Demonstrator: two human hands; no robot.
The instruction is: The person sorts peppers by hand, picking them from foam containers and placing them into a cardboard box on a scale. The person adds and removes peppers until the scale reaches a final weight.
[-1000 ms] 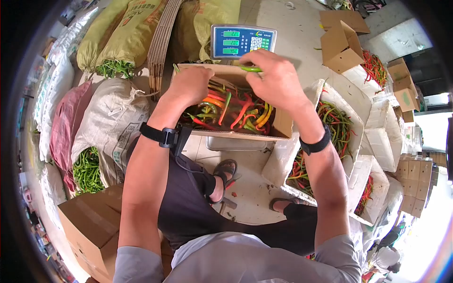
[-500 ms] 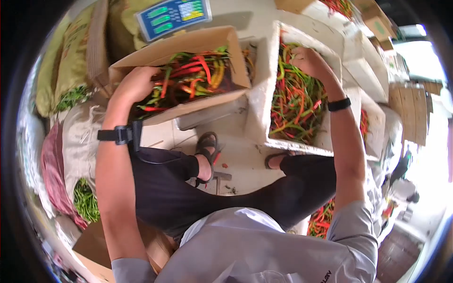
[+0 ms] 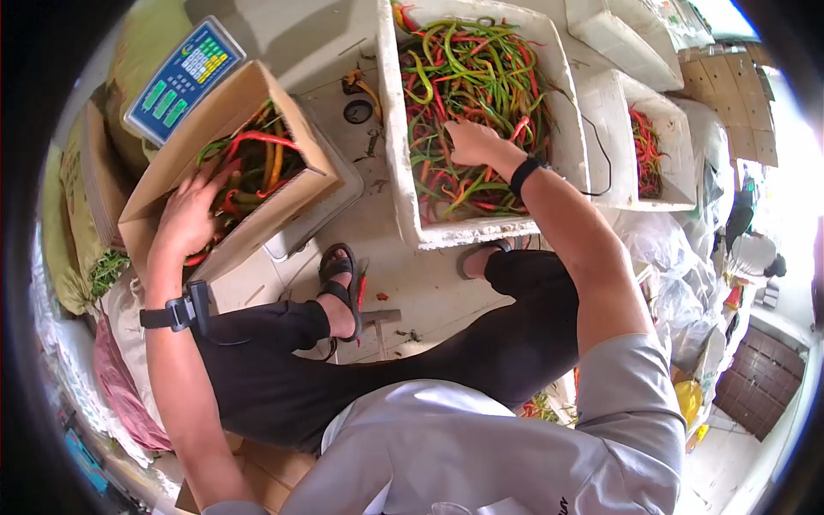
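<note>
My left hand (image 3: 190, 210) rests inside the cardboard box (image 3: 305, 184) at the left, fingers spread over long red and orange peppers (image 3: 273, 163). The box sits on a scale beside its blue display panel (image 3: 184, 81). My right hand (image 3: 472, 142) is over the white foam box (image 3: 393, 129), which is filled with mixed green and red peppers (image 3: 481, 60). The fingers of that hand are bent together among the peppers, and whatever lies between them is too small to make out.
A smaller foam box (image 3: 678, 163) with red peppers stands at the right. Full sacks (image 3: 73, 206) line the left side. On the floor between my feet lie a hammer-like tool (image 3: 380, 319) and a red pepper (image 3: 362, 287). Plastic bags (image 3: 674, 275) are at the right.
The view has turned, shifting both boxes leftward. My left hand's fingers now spread over the peppers, and my right hand is nearer the middle of the foam box.
</note>
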